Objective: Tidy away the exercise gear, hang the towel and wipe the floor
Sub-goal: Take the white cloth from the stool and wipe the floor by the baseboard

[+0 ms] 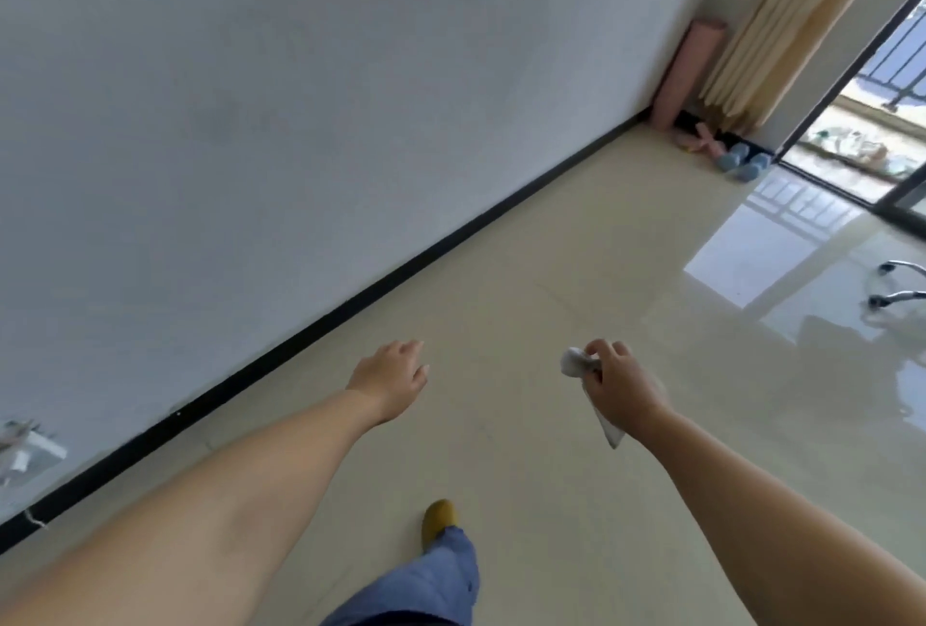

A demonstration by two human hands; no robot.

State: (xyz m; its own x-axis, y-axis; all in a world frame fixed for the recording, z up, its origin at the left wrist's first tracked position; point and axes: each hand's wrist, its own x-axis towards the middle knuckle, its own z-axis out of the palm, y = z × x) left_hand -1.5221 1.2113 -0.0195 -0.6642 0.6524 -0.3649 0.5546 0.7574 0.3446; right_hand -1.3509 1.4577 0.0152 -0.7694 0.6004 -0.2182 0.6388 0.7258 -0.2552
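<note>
1. A person stands on a pale tiled floor (501, 425) with both bare arms stretched ahead; the right hand (619, 382) pinches a crumpled white cloth (576, 361), whose loose tail hangs below the wrist.
2. The left hand (388, 377) is released, fingers spread and relaxed, grasping nothing; it hovers level with the right hand and nearer the wall (250, 124).
3. Far ahead of the right hand, in the corner, a rolled pink mat (689, 74) stands upright against the wall beside a cream curtain (801, 24).
4. At the foot of the mat lie a small pink item (694, 139), too blurred to identify, and blue dumbbells (741, 164), grouped close together by the glass door (852, 99).
5. Judged from this layout, the exercise gear appears already tidied into the corner, well away from both hands.
6. No hung towel is visible, so that step cannot be confirmed either way.
7. With the cloth held above the floor rather than touching it, the wiping looks like the step in hand, though whether it is starting or finished cannot be told.
8. Chair castors (897, 282) sit to the far right of the right hand; one yellow shoe (440, 517) steps forward below the hands.
</note>
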